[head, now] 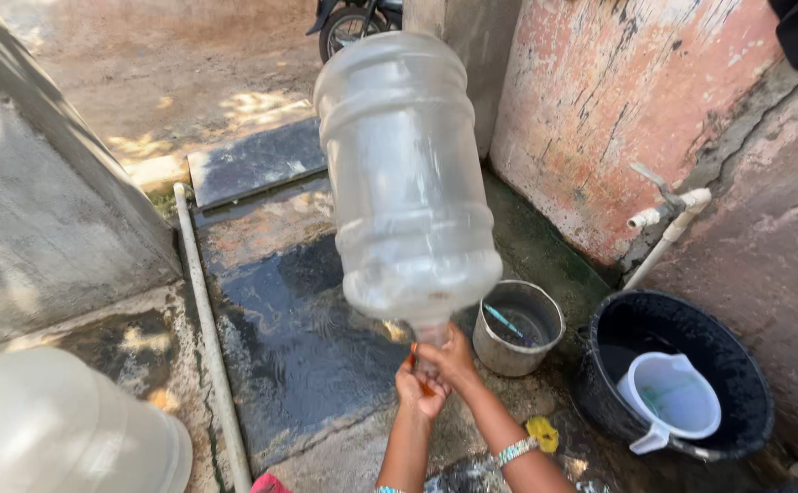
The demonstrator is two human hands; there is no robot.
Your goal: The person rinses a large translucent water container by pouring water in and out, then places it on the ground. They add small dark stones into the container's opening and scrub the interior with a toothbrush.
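Both hands, left hand (420,391) and right hand (449,358), clamp the neck of the big clear water jug (403,173), upended mid-frame over the wet floor (298,356), probably draining, beside a steel pot (517,327).

Clear bottle (405,173), black tub (682,374), white jug (671,400), peeling pink wall (618,100)
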